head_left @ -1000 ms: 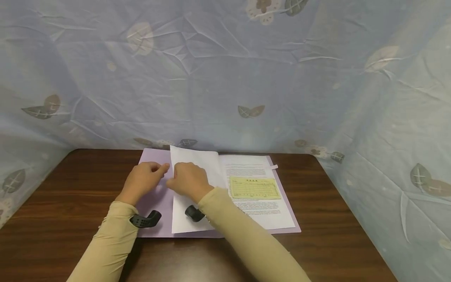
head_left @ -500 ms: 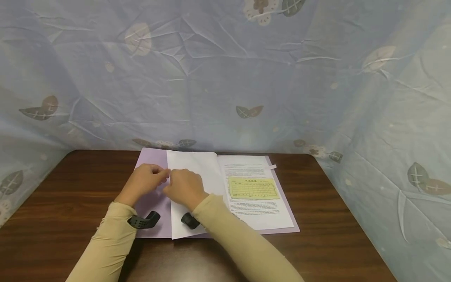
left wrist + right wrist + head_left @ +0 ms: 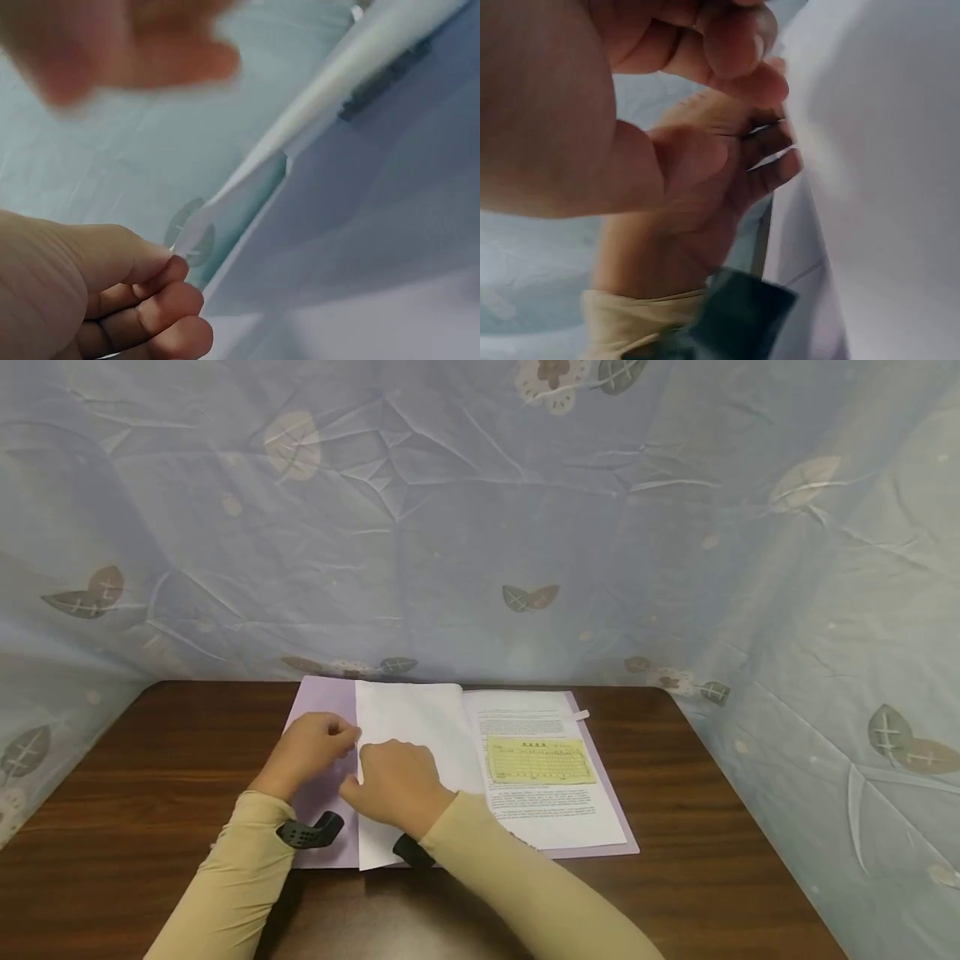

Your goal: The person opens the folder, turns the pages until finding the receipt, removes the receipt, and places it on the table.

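Nearest me, the right hand [image 3: 401, 783] has just slid toward six o'clock along the white page [image 3: 416, 714]; its fingers curl loosely, thumb apart, nothing seen between them; contact unclear. At its ten o'clock the left hand [image 3: 313, 750] pinches the page's edge, thumb to finger. Page lies further toward nine o'clock than a second ago, over the purple folder [image 3: 324, 697] on the worktop [image 3: 690, 793]: I judge it nearly turned. Yellow slip [image 3: 538, 762]: three o'clock, untouched.
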The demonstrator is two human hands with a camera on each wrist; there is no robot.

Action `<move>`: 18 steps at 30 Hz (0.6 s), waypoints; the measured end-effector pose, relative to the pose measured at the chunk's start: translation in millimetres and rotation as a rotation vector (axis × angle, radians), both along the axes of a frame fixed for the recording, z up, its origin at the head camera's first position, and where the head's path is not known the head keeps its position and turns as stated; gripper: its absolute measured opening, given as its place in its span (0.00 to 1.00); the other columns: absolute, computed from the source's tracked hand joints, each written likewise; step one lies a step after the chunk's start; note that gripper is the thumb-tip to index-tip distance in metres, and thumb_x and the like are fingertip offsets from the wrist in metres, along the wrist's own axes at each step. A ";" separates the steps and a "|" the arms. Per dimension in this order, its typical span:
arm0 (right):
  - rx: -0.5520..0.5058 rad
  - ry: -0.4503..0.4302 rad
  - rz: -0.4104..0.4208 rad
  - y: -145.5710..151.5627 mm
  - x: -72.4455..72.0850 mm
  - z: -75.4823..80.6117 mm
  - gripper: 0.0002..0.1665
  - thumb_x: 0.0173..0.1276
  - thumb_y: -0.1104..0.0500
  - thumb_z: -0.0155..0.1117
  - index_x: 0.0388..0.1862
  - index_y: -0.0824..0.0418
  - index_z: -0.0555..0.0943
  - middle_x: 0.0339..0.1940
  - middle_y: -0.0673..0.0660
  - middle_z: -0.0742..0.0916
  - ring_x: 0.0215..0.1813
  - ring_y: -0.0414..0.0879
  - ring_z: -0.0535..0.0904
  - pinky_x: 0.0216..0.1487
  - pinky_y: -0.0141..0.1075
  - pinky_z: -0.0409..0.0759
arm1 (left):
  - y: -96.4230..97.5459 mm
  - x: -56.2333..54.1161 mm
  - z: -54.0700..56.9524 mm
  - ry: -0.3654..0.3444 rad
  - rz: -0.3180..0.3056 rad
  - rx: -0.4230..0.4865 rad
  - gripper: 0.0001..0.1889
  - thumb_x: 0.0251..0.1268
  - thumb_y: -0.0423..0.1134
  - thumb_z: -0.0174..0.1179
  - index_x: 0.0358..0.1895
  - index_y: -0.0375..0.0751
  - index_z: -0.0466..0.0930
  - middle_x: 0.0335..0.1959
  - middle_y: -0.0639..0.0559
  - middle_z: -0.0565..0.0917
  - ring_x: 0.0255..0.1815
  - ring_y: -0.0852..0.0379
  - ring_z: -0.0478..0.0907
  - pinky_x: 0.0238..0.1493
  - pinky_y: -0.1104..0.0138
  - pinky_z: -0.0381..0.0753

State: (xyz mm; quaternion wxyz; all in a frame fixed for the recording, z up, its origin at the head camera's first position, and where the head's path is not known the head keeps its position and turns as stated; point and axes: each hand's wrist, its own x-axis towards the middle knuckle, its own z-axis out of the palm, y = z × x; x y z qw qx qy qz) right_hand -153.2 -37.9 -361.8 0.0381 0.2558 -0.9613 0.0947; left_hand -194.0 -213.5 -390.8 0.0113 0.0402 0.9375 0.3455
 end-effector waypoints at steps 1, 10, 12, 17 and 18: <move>-0.007 -0.024 0.008 6.2 1.8 0.3 0.19 0.66 0.44 0.62 0.19 0.50 0.73 0.15 0.46 0.76 0.19 0.42 0.72 0.18 0.38 0.68 | 1.4 0.7 -0.4 0.006 0.010 -0.018 0.14 0.74 0.42 0.57 0.35 0.38 0.87 0.28 0.51 0.83 0.30 0.54 0.76 0.33 0.62 0.74; -0.173 -0.158 -0.109 121.7 -19.8 -14.6 0.12 0.67 0.49 0.61 0.25 0.51 0.78 0.18 0.46 0.79 0.22 0.42 0.72 0.24 0.36 0.70 | 10.8 2.7 0.0 0.019 0.035 -0.083 0.12 0.74 0.39 0.52 0.42 0.37 0.84 0.29 0.50 0.82 0.30 0.53 0.76 0.31 0.63 0.74; -0.207 -0.155 -0.181 152.7 -30.7 -16.3 0.10 0.66 0.50 0.61 0.26 0.52 0.80 0.19 0.46 0.79 0.22 0.43 0.72 0.24 0.37 0.69 | 11.7 2.5 -1.7 0.017 0.035 -0.090 0.11 0.74 0.39 0.52 0.41 0.37 0.82 0.30 0.49 0.81 0.31 0.52 0.76 0.31 0.62 0.73; -0.200 -0.097 -0.345 217.3 -51.9 -23.9 0.09 0.67 0.53 0.60 0.30 0.56 0.82 0.22 0.50 0.81 0.24 0.45 0.72 0.24 0.38 0.68 | 11.8 2.2 -8.1 0.004 0.045 -0.120 0.09 0.75 0.39 0.52 0.39 0.39 0.80 0.30 0.49 0.80 0.31 0.52 0.75 0.30 0.62 0.72; -0.188 -0.082 -0.365 227.1 -54.6 -26.3 0.09 0.67 0.54 0.61 0.31 0.57 0.83 0.24 0.51 0.81 0.25 0.46 0.73 0.25 0.39 0.69 | 11.5 2.1 -9.6 0.002 0.050 -0.124 0.09 0.75 0.39 0.52 0.39 0.40 0.80 0.30 0.49 0.80 0.31 0.52 0.75 0.30 0.62 0.72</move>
